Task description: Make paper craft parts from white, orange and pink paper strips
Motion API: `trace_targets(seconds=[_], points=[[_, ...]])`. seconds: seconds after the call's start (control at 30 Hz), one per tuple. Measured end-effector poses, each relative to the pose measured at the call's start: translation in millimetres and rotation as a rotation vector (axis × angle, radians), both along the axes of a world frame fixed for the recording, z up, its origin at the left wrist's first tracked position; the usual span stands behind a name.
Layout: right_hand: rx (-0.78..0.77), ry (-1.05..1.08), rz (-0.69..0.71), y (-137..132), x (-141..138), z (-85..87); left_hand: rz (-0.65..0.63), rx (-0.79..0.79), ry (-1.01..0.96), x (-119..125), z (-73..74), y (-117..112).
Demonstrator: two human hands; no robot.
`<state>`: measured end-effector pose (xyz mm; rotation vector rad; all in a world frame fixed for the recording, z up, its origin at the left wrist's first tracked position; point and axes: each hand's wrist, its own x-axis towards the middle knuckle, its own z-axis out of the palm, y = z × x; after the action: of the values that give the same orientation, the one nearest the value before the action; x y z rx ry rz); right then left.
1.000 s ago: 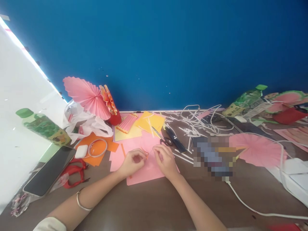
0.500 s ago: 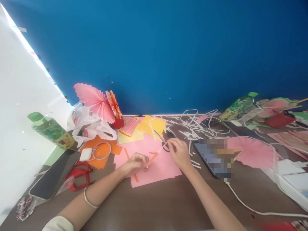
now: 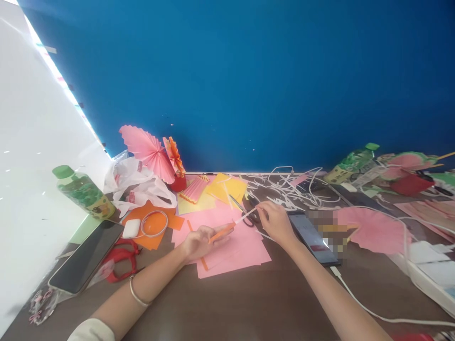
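My left hand is turned palm up over the pink paper sheets, fingers stretched out with an orange paper strip held across them. A thin white strip runs from the orange strip's far end up to my right hand, whose thumb and fingers are pinched on it. Dark-handled scissors lie behind the white strip, partly hidden. Another orange strip rests on the pink sheets, partly covered by my left hand.
Yellow paper and a pleated pink piece lie behind. A phone and green bottle are left; another phone sits beside my right forearm. White scraps and a cable spread at the back.
My left hand has turned over from a curled pinch to palm up with fingers extended. My right hand has shifted slightly right, and the white strip now stretches straight between them.
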<state>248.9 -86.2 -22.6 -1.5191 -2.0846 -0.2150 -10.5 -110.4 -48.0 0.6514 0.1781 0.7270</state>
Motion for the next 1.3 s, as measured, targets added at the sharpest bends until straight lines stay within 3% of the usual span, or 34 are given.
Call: trace_targets(seconds=[0.8,1.13,1.3], points=[[-0.113,-0.132,-0.108,7,36,-13.7,-0.092,-0.110,-0.166,-6,-4.0,9],[-0.222,-0.289,-0.280,18,47,-6.5,-0.115,-0.158,-0.210,-10,0.1,9],[-0.256,-0.271,-0.503,24,53,5.2,-0.091,-0.156,-0.183,-9,2.7,8]])
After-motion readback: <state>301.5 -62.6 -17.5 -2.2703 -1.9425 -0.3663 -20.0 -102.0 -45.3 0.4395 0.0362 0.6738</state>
